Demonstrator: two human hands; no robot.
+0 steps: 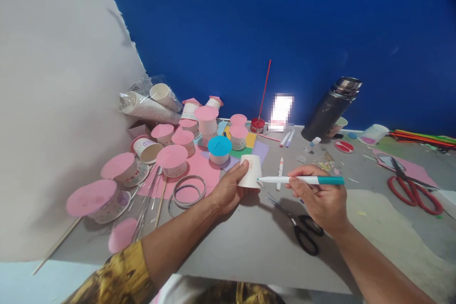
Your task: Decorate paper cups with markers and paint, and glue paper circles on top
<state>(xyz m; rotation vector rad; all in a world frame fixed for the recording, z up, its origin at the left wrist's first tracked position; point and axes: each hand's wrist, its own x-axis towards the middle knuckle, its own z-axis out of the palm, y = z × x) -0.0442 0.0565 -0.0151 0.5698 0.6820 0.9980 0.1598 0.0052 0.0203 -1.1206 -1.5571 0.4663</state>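
Note:
A small white paper cup, its narrow end up, is gripped in my left hand above the table. My right hand holds a white marker with a teal end, its teal tip at the cup's right side near the wide rim. Whether the tip touches the cup I cannot tell. A faint pinkish mark shows on the cup's wall. Just behind my hands another white marker lies on the table. Black-handled scissors rest open below my right hand.
Several cups topped with pink paper discs crowd the left, one with a blue disc. Stacked paper cups lie behind them. A dark flask, red-handled scissors and pink paper are at the right. A tape ring lies beside my left forearm.

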